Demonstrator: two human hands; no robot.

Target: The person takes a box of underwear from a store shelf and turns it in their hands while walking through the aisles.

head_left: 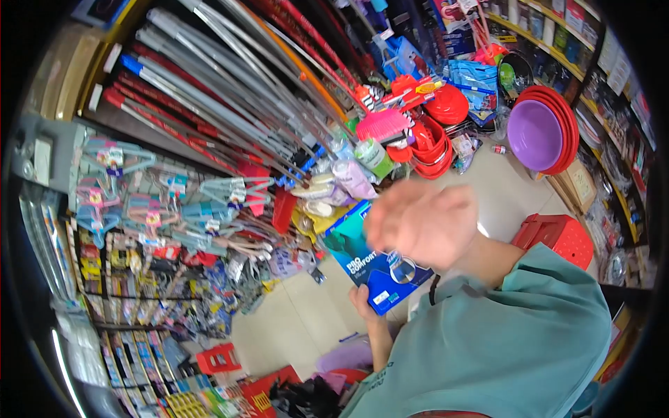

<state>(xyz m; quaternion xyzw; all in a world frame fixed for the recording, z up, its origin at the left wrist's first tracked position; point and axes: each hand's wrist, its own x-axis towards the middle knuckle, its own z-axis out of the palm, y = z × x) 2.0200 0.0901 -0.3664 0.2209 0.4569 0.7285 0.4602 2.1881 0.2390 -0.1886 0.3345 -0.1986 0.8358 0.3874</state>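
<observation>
A flat blue box point(353, 256) printed "PRO COMFORT" is held in front of my body, tilted. My left hand point(364, 304) grips its lower left edge, with the thumb on the front face. My right hand point(423, 224) is raised over the upper right part of the box, nearer to the camera, and hides much of it. Motion smears its fingers, so I cannot tell whether they touch the box or hold anything.
Long poles point(209, 76) lean on a rack at upper left. Hangers point(150, 212) and packets crowd the left shelves. A purple basin point(534, 136) in red ones, a pink broom head point(382, 124), a red stool point(557, 237) and a smaller red stool point(218, 359) stand around the tiled floor point(296, 320).
</observation>
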